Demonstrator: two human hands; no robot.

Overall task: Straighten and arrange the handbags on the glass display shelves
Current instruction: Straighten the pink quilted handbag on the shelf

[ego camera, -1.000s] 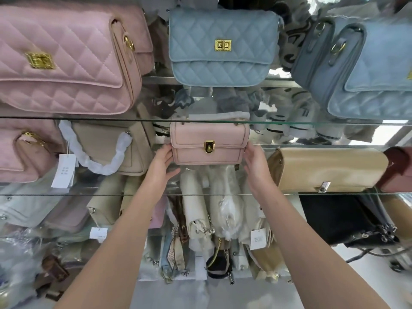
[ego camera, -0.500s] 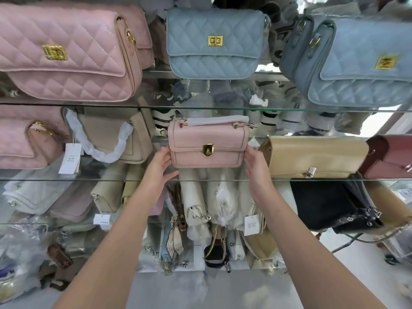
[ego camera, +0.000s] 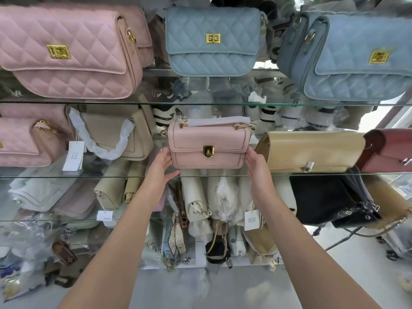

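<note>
Pink bag [ego camera: 208,146]: we see a small boxy flap bag in pale pink with a scaly embossed grain, piped edges, and a foam-wrapped handle lying flat along its top.
Clasp [ego camera: 208,151]: a gold, rounded-square lock at the middle of the flap's lower edge.
Left hand [ego camera: 159,166]: we find it unclenched, fingers fairly straight against the bag's left end, thumb stretched out below the bottom left corner.
Right hand [ego camera: 256,168]: likewise flat, straight fingers pressed to the bag's right end; nothing curls round the bag.
Bag and grip: the bag sits between the two palms, its ends touching the fingers.
Place: near the middle shelf's [ego camera: 66,176] front edge, about midway along, between the beige bag [ego camera: 116,134] and the tan bag [ego camera: 312,150]; we cannot tell whether its base rests on the glass.
Facing: upright, flap and clasp towards us; its long axis runs level along the shelf edge, left to right.
Neighbours: the beige bag is smooth, its handle wrapped in white foam; the tan bag is long and glossy with a silver catch.
Above: on the top shelf [ego camera: 223,104] sit puffy diamond-stitched bags, a quilted pink bag [ego camera: 66,52] and a blue bag [ego camera: 211,41], each with a gold turn-lock.
</note>
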